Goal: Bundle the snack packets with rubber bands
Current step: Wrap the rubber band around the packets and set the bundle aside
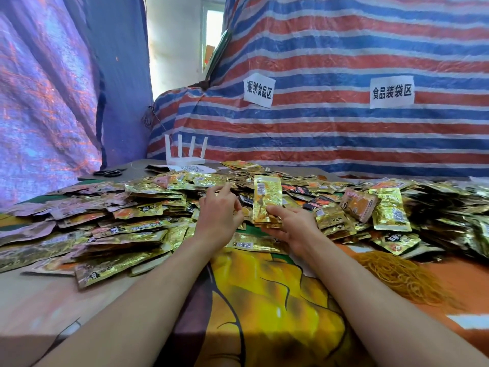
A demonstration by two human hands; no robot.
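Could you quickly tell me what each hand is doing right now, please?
Left hand: open, fingers reaching onto the packet pile, gripping nothing visible.
Right hand: holding a small stack of gold packets upright.

Gold foil packets (266, 200), tan rubber bands (402, 276), red-blue-white striped tarp (344, 133), white router (185, 154).

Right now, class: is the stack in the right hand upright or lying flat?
Upright: the stack stands on end, the right hand gripping its lower edge.
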